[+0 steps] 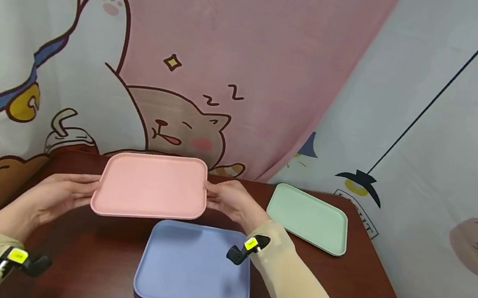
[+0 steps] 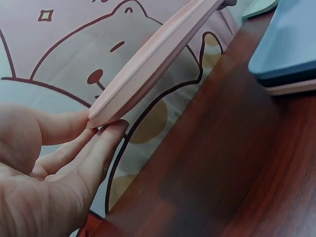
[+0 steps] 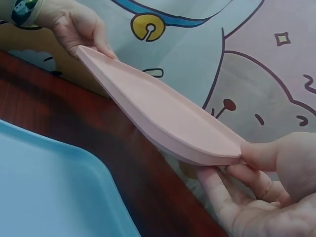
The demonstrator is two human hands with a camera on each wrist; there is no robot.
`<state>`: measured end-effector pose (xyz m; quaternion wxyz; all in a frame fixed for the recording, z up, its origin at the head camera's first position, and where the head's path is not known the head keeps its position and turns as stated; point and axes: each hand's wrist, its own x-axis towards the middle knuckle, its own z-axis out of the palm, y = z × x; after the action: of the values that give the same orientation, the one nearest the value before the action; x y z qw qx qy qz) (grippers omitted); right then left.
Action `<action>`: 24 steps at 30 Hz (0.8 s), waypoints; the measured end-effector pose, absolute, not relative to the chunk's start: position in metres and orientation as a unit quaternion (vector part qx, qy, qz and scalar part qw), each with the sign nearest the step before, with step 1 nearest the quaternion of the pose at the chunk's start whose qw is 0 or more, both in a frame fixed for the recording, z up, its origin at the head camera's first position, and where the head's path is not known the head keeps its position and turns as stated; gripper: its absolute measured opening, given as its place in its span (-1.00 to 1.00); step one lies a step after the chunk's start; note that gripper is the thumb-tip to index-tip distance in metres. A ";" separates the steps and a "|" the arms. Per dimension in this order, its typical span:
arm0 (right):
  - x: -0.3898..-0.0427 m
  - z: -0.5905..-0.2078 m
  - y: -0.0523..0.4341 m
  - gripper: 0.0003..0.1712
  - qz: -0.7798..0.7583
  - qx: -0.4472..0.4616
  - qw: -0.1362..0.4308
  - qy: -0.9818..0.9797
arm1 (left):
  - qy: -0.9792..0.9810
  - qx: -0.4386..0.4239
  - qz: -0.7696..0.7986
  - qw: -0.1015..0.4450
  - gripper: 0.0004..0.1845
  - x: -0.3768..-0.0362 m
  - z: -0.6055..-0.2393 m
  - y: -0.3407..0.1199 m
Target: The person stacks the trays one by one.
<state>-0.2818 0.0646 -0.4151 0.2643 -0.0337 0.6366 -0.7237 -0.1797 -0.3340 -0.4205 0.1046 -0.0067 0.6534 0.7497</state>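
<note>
A pink rectangular tray (image 1: 152, 186) is held up above the dark table, slightly tilted, with its left end lower in the head view. My left hand (image 1: 60, 194) pinches its left short edge, thumb on the rim and fingers beneath in the left wrist view. At the opposite short edge my right hand (image 1: 232, 201) grips the rim the same way, thumb above and fingers under it in the right wrist view. Nearer to me, a blue tray (image 1: 195, 268) lies on top of a stack. A pink edge (image 2: 296, 88) shows low in that stack.
A pale green tray (image 1: 308, 218) lies at the back right of the dark red-brown table (image 1: 83, 260). Behind the table hangs a cartoon-printed cloth (image 1: 261, 42), close to its back edge. More printed cloth (image 1: 468, 171) stands along the right side.
</note>
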 end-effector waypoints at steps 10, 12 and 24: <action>-0.270 -0.414 0.092 -0.69 -0.729 -0.034 0.273 0.627 | 0.637 0.010 0.761 0.120 -0.42 -0.175 -0.416 -0.314; -0.268 -0.415 0.096 -0.66 -0.726 -0.039 0.274 0.630 | 0.640 0.012 0.758 0.124 -0.39 -0.174 -0.415 -0.311; -0.253 -0.416 0.127 -0.69 -0.722 -0.070 0.270 0.633 | 0.673 0.007 0.730 0.118 -0.34 -0.168 -0.412 -0.289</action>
<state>-0.2530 0.1266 -0.4163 0.2702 -0.0698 0.6334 -0.7218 -0.1677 -0.2886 -0.4125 0.1184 0.0071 0.6727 0.7303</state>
